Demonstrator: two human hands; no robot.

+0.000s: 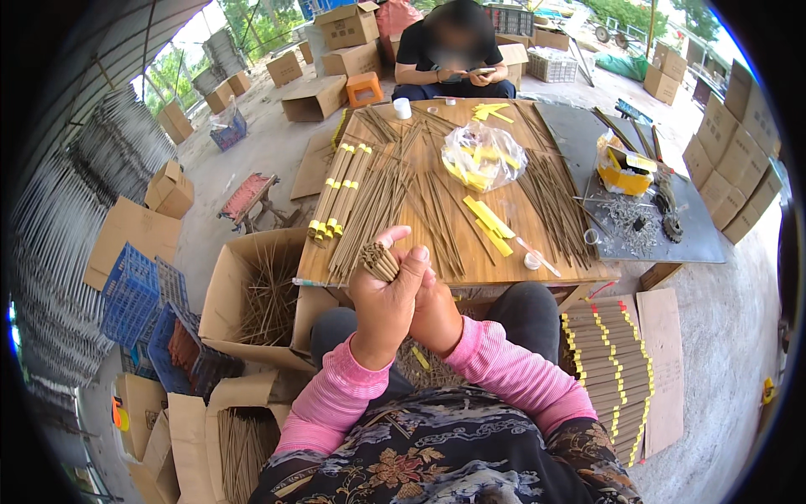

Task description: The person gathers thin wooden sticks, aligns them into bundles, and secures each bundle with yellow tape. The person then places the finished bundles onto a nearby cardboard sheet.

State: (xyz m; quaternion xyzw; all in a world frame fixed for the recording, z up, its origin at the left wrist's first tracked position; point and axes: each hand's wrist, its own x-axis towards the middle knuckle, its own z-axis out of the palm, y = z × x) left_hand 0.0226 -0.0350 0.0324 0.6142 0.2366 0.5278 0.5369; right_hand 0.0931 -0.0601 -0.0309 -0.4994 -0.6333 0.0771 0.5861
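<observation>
My left hand (379, 307) is closed around a bundle of thin brown sticks (380, 262), which look like incense sticks. Their cut ends point up toward me, while the rest of their length is hidden. Pressed against it, my right hand (435, 315) is also closed, its fingers partly hidden behind the left. Just beyond my hands, loose brown sticks (369, 214) cover the wooden table (395, 155). To their left lie several finished bundles (342, 189) with yellow bands. Yellow paper strips (489, 225) rest right of centre, near a small white round container (531, 261).
A clear plastic bag (483, 157) holds more yellow strips. The dark side table (697, 239) carries a yellow box (625, 174) and metal bits. Cardboard boxes (220, 315) of sticks stand at my left; banded bundles (611, 374) lie at my right. Across sits a person (449, 55) with a phone.
</observation>
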